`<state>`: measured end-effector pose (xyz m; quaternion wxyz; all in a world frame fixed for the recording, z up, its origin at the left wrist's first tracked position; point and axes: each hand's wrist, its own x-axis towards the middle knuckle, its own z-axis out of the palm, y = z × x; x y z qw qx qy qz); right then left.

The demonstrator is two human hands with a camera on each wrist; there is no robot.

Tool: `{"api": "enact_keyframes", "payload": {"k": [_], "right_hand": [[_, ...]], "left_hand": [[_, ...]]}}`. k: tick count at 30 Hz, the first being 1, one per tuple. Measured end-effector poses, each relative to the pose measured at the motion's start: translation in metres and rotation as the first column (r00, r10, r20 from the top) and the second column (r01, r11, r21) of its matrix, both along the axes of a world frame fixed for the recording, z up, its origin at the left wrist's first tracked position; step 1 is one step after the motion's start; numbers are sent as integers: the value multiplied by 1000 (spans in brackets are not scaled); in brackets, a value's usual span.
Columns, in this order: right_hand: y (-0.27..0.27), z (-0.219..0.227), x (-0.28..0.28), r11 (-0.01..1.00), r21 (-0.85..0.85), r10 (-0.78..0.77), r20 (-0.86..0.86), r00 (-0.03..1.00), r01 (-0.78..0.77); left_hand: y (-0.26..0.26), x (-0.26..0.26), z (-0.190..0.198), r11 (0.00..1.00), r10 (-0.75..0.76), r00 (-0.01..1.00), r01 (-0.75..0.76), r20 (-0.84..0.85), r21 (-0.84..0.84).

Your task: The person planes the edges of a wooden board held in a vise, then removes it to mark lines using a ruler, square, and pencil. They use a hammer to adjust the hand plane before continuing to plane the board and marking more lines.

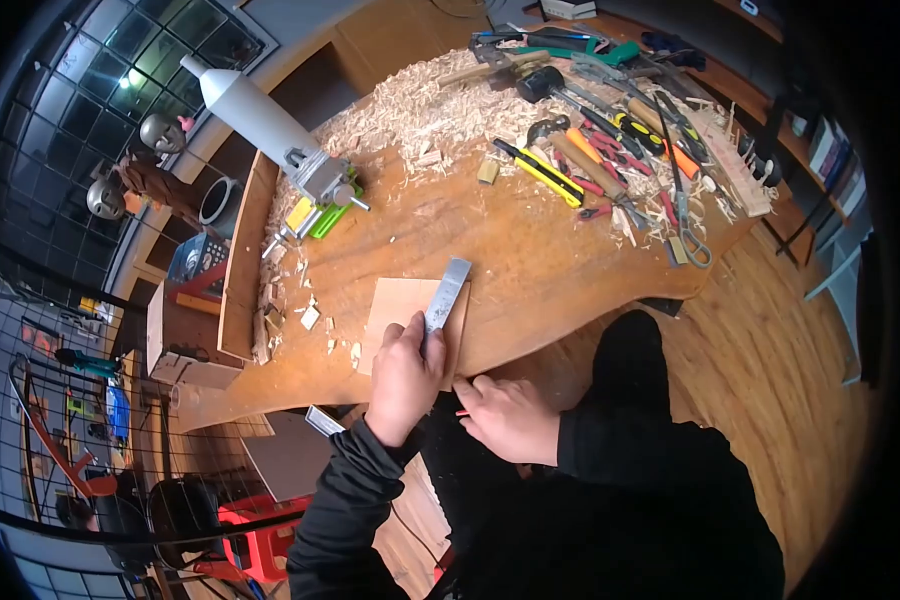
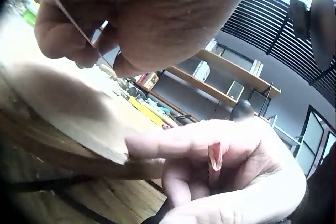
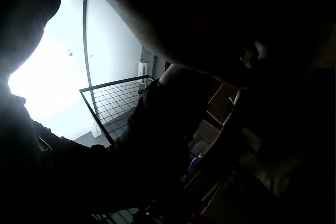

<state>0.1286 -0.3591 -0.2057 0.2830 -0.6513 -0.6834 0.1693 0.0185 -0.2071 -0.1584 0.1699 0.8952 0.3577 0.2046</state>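
Note:
In the head view a square piece of brown cardboard [image 1: 395,300] lies at the table's near edge. My left hand [image 1: 402,375] grips a short steel ruler [image 1: 449,288], thumb and fingers at its near end, over the cardboard. The ruler shows as a thin edge in the left wrist view. My right hand [image 1: 510,415] is at the cardboard's near right corner, index finger stretched to its edge. A thin red stick [image 2: 215,155] is held in its curled fingers; most of it is hidden and I cannot tell its kind. The right wrist view is mostly dark.
A yellow utility knife [image 1: 540,172] lies beside a heap of hand tools at the right. Wood shavings [image 1: 410,110] cover the far table. A grey cylindrical device [image 1: 270,125] on a green base stands left, by an upright wooden board [image 1: 248,255]. Scissors [image 1: 692,248] lie near the right edge.

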Motion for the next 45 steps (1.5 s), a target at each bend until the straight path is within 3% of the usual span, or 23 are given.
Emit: {"api": "enact_keyframes", "payload": {"k": [3, 6, 8, 12, 17, 23, 24, 26, 30, 32, 35, 45], "right_hand": [[2, -3, 3, 991, 132, -28, -42, 999, 33], [18, -3, 34, 918, 307, -211, -159, 964, 252], [35, 9, 64, 900, 269, -306, -167, 937, 342], [46, 27, 96, 947, 199, -225, -141, 964, 250], [61, 29, 95, 980, 196, 34, -73, 997, -19], [91, 15, 89, 973, 196, 95, 129, 987, -119], [92, 21, 87, 973, 196, 99, 133, 986, -124], [91, 36, 83, 996, -41, 83, 197, 977, -76], [78, 29, 71, 997, -74, -11, 238, 971, 30], [67, 22, 66, 989, 53, -150, 261, 954, 141], [59, 17, 68, 975, 176, -172, 218, 961, 135], [51, 12, 75, 981, 156, -151, 238, 959, 115]], "left_hand": [[-4, -6, -7, 999, 30, 998, -30, -54, 12], [-9, -15, -9, 999, 27, 999, -25, -38, 43], [-13, -20, -7, 997, 14, 999, -11, -43, 71], [-24, -35, -4, 996, 41, 999, -40, -1, 74], [-46, -65, -11, 989, 114, 993, -116, 30, 89], [-48, -83, -20, 982, 164, 986, -165, 12, 90], [-46, -83, -19, 982, 164, 986, -165, 15, 90], [-42, -82, -16, 980, 165, 986, -163, -5, 116], [-34, -83, -20, 973, 152, 987, -142, -46, 180], [-34, -82, -23, 976, 143, 989, -133, -48, 175], [-31, -81, -27, 978, 111, 992, -99, -56, 183], [-25, -81, -30, 960, 33, 998, -20, -45, 279]]}}
